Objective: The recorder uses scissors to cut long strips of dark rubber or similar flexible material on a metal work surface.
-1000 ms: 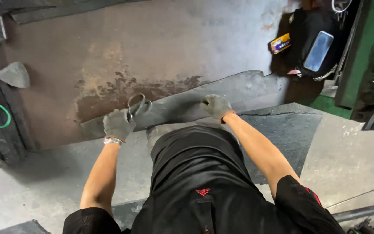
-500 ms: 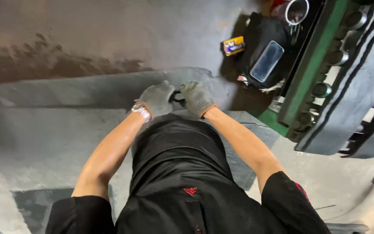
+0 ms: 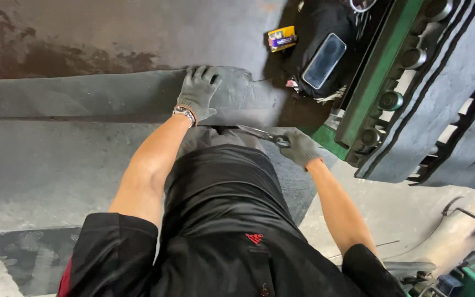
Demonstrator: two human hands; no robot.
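**Stained concrete and green machinery**

The floor point(image 3: 83, 33) is grey concrete with a dark brown stain point(image 3: 56, 55) beyond and left of the grips. Right of them stands a green machine frame point(image 3: 375, 82) carrying a row of rollers point(image 3: 391, 102). A black bag point(image 3: 317, 49) lies beside it, a small yellow box point(image 3: 281, 38) just next to the bag. Light is even daylight.

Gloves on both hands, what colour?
Grey, on the left hand and the right hand; clearest in the head view.
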